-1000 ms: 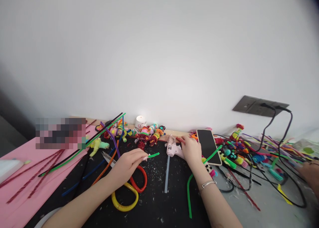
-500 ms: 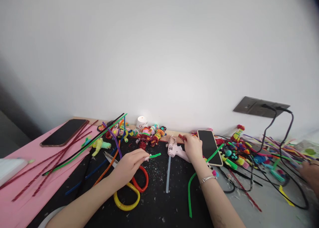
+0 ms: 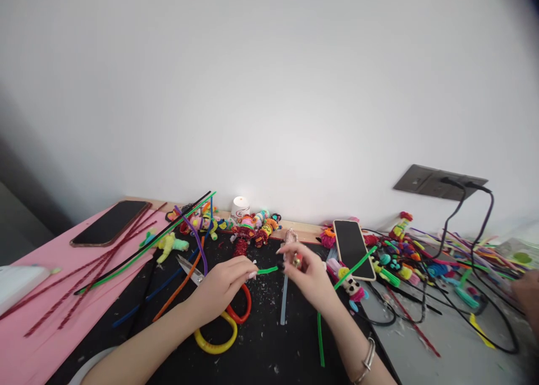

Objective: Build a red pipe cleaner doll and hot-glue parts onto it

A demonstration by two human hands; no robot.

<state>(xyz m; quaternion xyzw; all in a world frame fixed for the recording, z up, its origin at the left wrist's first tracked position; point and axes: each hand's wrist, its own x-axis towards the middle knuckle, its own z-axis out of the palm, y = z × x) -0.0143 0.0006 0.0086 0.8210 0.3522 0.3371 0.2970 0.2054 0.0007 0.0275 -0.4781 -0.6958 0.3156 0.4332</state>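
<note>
My left hand pinches a short green pipe-cleaner piece between its fingertips, just above the black mat. My right hand is closed round a pink glue gun and holds it up close to the free end of the green piece. A clear glue stick sticks out of the gun toward me. Under my left hand lie scissors with yellow and red handles.
A phone lies to the right of my right hand, another phone on the pink sheet. Loose pipe cleaners and small figures crowd the back. Black cables run from a wall socket. Another person's hand is at the right edge.
My right hand has lifted the glue gun off the mat and brought it left, close to the green piece. My left hand has stayed almost still.
</note>
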